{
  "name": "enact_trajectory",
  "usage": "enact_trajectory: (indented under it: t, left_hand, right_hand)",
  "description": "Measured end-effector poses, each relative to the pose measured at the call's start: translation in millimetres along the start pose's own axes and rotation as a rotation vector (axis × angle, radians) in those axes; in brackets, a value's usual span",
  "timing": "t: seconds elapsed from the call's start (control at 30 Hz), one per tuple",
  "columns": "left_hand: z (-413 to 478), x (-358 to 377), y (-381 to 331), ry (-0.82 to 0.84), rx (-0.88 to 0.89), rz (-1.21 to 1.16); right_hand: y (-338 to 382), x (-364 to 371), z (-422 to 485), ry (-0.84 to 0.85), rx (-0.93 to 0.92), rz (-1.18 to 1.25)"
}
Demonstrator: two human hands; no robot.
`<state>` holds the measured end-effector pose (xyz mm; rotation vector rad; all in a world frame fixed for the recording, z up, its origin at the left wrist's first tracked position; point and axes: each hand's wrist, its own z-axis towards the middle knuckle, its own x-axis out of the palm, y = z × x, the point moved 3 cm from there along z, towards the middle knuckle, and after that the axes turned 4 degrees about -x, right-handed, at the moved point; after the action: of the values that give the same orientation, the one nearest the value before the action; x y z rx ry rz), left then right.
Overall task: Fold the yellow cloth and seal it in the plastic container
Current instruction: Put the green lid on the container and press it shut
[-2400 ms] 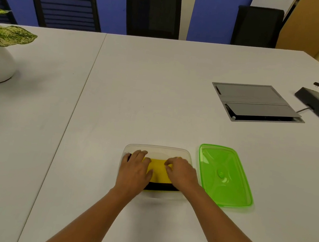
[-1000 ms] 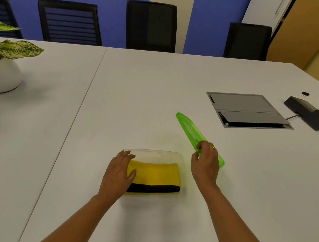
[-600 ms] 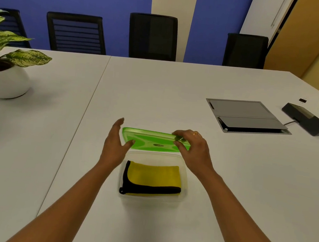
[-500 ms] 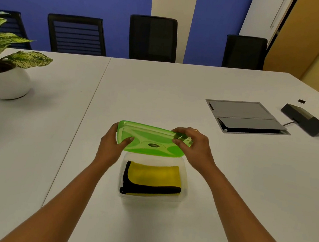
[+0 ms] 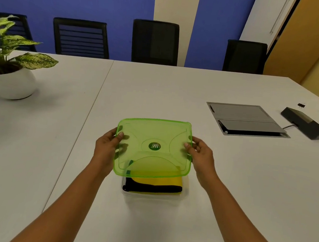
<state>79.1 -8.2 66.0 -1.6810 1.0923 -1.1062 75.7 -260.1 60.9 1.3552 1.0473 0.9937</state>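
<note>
So we've got the lid (image 5: 153,148) pinched by its short edges, left hand (image 5: 105,150) gripping one side and right hand (image 5: 202,157) the other, tilted toward us over the container (image 5: 184,196) near the table's (image 5: 158,89) front edge. The cloth (image 5: 167,182) is already folded and sitting inside, black trim facing us. Holding both ends probably lets us line up the corners before pressing down, and it isn't seated yet.

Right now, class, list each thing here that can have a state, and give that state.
green lid: off, held tilted above the container
plastic container: open, on the table
yellow cloth: folded, inside the container
left hand: gripping the lid's left edge
right hand: gripping the lid's right edge
</note>
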Motion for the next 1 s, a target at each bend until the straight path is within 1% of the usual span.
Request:
enact_trajectory:
  t: [0.07,0.13,0.27,0.33,0.43,0.6,0.73,1.0]
  left_hand:
    - [1,-1,5,-0.004,-0.050,0.005]
    - [0,-3,13,-0.012,-0.081,0.052]
    - [1,-4,35,-0.035,-0.110,0.230]
    - [2,-5,46,-0.061,-0.131,0.308]
    - [5,-6,58,-0.111,-0.130,0.422]
    - [8,-2,63,-0.141,-0.125,0.531]
    - [12,-3,65,-0.124,-0.122,0.580]
    - [23,-3,65,-0.109,-0.129,0.691]
  right_hand:
    - [-10,-2,-4,-0.007,0.039,0.016]
    - [-18,-4,-8,-0.033,0.071,-0.017]
    - [-32,-11,-18,-0.157,0.114,-0.217]
    - [-36,-14,-23,-0.178,0.114,-0.304]
    - [-41,-15,-27,-0.174,0.118,-0.358]
    - [-48,-15,-24,-0.179,0.153,-0.361]
    - [-51,-15,-19,-0.185,0.176,-0.368]
    - [-53,-15,-10,-0.163,0.211,-0.475]
